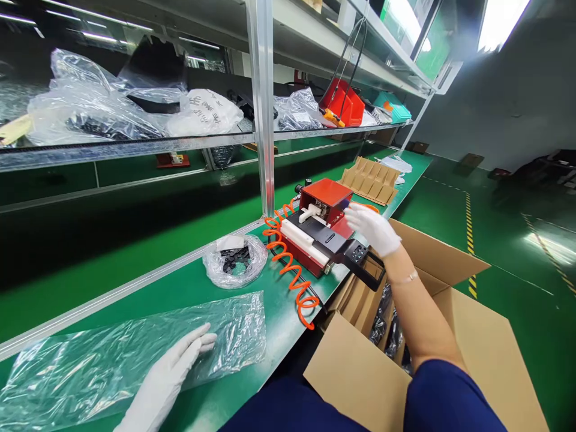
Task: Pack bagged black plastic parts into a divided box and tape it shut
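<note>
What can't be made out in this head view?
- Right hand fingertips: blurred against the red machine; contact unclear.
- Open carton contents: hidden by the forearm and flaps.
- Small dark parts in the bag: too small to identify.
- Left hand: wrist cut off by the bottom edge.

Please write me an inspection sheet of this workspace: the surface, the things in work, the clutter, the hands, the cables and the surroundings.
Surface: green bench, partly covered.
Things in work: flat clear plastic bag under the left hand; red and black machine at the right hand.
Clutter: small bag of dark parts; cardboard divider; open carton beside the bench.
Hands: left hand gloved, flat on the bag; right hand gloved, fingers spread, reaching over the machine.
Cables: orange coiled hose beside the machine.
Surroundings: shelf with plastic bags, red bin; green floor with striped line.
</note>
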Demonstrator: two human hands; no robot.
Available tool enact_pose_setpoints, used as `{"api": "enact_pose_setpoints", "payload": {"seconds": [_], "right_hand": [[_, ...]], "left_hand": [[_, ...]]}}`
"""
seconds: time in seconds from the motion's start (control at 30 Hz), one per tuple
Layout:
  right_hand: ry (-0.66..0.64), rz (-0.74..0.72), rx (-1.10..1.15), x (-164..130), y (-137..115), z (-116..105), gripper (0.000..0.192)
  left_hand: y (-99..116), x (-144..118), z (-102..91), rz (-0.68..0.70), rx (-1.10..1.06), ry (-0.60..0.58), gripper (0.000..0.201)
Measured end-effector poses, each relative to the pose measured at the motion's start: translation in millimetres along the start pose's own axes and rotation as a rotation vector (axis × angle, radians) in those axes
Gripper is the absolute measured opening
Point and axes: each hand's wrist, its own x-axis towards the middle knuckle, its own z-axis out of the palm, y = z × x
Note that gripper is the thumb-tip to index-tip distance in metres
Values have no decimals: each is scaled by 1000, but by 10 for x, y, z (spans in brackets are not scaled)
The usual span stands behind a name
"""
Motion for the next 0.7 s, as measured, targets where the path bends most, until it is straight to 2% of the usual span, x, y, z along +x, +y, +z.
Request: {"api": "enact_pose_setpoints", "payload": {"seconds": [0.1, 0.17, 0.23, 0.33, 0.43, 0.53, 0.6, 0.67, 0.7], "right_hand": [[-324, 95, 264, -673, 14, 286, 50], [-599, 190, 242, -1087, 136, 633, 50], [-690, 265, 121, -1397, 314, 1017, 49], [-717, 312, 97, -1650, 563, 1488, 46], [-695, 354, 168, -1747, 680, 1738, 45], [-686, 257, 11, -1785, 681, 1835, 38], [-669, 172, -152, -1783, 650, 1867, 36], [-608, 127, -265, -1755, 606, 1902, 37], [-588, 103, -313, -1733, 580, 1926, 37]], "left_hand": [[0, 51, 85, 108, 257, 4, 67], [32, 91, 206, 262, 503, -60, 61], [65, 129, 355, 376, 705, -159, 56], [75, 161, 551, 439, 900, -298, 36], [42, 119, 630, 462, 943, -365, 40], [39, 16, 565, 465, 811, -524, 31], [77, -29, 459, 409, 723, -646, 23], [128, -10, 331, 336, 632, -637, 23], [147, 25, 270, 305, 581, -558, 27]]}}
